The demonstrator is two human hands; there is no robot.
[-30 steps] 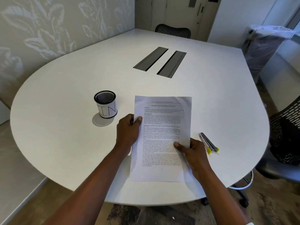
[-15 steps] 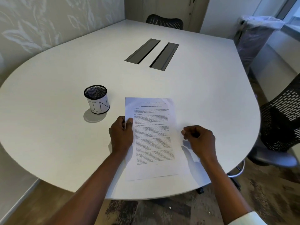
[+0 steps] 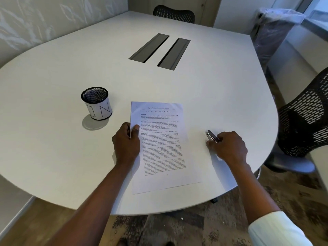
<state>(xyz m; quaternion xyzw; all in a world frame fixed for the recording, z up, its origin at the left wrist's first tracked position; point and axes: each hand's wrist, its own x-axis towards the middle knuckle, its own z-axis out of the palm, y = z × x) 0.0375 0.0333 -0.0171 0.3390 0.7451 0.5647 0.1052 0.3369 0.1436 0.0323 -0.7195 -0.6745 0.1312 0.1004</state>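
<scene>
A printed sheet of paper (image 3: 163,144) lies on the white table (image 3: 71,77) near its front edge. My left hand (image 3: 126,142) pinches the sheet's left edge, thumb on top. To the right of the sheet, my right hand (image 3: 228,148) curls its fingers round a grey highlighter pen (image 3: 211,136), whose dark end sticks out toward the paper. The rest of the pen is hidden under the hand. A black mesh pen cup (image 3: 96,103) with a white label reading "IN" stands to the left of the sheet.
Two dark cable slots (image 3: 159,50) sit in the table's middle. A black mesh office chair (image 3: 301,121) stands close on the right, another chair (image 3: 174,14) at the far end. A bin with a plastic liner (image 3: 273,31) stands at the back right. A patterned wall runs along the left.
My right hand left the paper's lower right edge, moved right to the highlighter and closed on it. My left hand kept its hold on the sheet.
</scene>
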